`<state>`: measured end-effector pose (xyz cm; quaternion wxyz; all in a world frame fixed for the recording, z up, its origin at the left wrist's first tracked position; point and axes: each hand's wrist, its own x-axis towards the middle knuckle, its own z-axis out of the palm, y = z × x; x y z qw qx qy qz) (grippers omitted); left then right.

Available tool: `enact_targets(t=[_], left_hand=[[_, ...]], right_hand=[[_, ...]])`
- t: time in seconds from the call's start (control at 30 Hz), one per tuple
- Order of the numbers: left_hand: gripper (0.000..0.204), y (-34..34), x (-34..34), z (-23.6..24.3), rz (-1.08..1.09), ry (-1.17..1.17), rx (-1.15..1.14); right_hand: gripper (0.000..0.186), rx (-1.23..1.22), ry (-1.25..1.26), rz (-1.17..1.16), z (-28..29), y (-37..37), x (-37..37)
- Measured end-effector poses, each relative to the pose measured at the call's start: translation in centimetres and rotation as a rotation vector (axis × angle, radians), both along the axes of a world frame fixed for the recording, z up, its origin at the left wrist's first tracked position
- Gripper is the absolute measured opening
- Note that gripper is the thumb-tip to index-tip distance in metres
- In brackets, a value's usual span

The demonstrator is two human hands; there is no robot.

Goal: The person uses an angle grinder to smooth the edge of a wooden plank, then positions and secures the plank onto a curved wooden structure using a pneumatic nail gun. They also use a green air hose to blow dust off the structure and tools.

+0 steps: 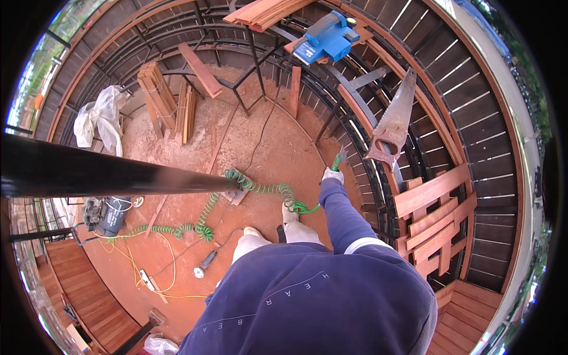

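My right hand (pixel 332 175), in a pale glove, is stretched out ahead and to the right of my body. Its fingers are closed round a small green-handled tool (pixel 338 160) with a greyish tip; the exact kind is too small to make out. A green coiled hose (pixel 286 192) runs along the ground and ends in loose loops close to my right forearm; whether it joins the tool is hidden. Nearest that hand is the curved bench frame, with a handsaw (pixel 397 118) lying on it farther right. My left hand does not show.
A thick black pole (pixel 106 171) crosses from the left. Short wooden boards (pixel 435 192) lie across the frame at right, a blue power tool (pixel 328 36) beyond. Boards lean at far left. An air compressor (pixel 112 214), grinder-like tool (pixel 206 264) and yellow cord (pixel 177 295) occupy the ground.
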<state>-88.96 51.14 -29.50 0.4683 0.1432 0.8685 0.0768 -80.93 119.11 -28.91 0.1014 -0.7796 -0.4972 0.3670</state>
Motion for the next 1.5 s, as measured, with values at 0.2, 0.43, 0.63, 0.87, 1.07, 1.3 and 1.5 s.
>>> enact_targets(t=[0.2, 0.43, 0.63, 0.87, 1.07, 1.3, 1.5], left_hand=[[0.037, 0.2, -13.2, -5.1, -0.197, -0.006, 0.013], [0.032, 8.6, -26.7, -5.8, -0.112, -0.119, 0.038], [0.026, 11.8, -32.7, -6.7, -0.060, -0.376, -0.015], [0.044, 21.4, -34.0, -5.8, -1.384, -0.064, -0.055], [0.044, 28.6, -30.1, -6.8, -1.625, 0.011, 0.001], [0.044, 34.7, -19.7, -5.7, -1.826, -0.035, -0.008], [0.044, 37.7, -11.2, -5.5, -2.009, -0.074, -0.014]], right_hand=[[0.035, 0.067, -0.224, -0.371, 1.2, -5.9, 8.9], [0.036, -0.093, -0.226, -0.605, 2.3, -16.9, 17.4], [0.032, -0.126, -0.247, -0.809, 3.5, -26.8, 22.4], [0.027, -0.176, -0.254, -1.169, 5.2, -38.2, 30.6], [0.029, -0.167, -0.265, -1.381, 5.9, -48.2, 37.6], [0.025, -0.242, -0.302, -1.551, 8.4, -60.8, 46.1], [0.025, -0.159, -0.340, -1.858, 8.0, -71.0, 49.6]])
